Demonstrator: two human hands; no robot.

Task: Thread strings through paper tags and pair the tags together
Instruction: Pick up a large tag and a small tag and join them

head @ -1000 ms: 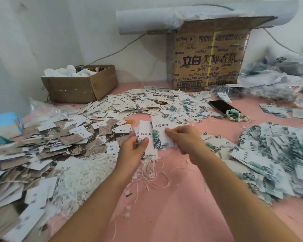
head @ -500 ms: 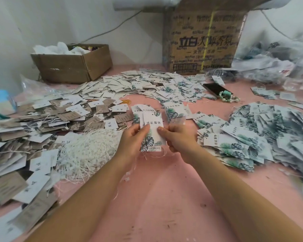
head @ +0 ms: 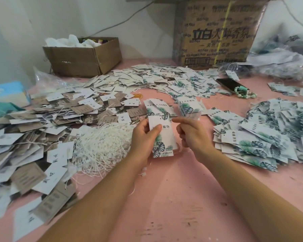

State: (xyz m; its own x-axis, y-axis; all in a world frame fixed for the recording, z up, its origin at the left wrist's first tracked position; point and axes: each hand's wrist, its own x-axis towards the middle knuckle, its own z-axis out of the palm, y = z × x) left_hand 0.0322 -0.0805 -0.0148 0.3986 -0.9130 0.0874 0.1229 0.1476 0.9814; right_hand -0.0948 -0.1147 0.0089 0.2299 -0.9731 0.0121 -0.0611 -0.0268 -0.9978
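Right hand (head: 192, 135) is leaving the leaf tag (head: 162, 145), curled fingers' (head: 181, 120) hold unclear; left hand (head: 143, 137) is pinching it mid-frame, ready for threading.

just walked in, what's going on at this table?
A person works at a pink table. The left hand grips a leaf-print tag above it, thumb on its face. The right hand, curled, is at the tag's top edge; whether it pinches a string is unclear. Loose strings lie to the left, and leaf tags are piled on the right.
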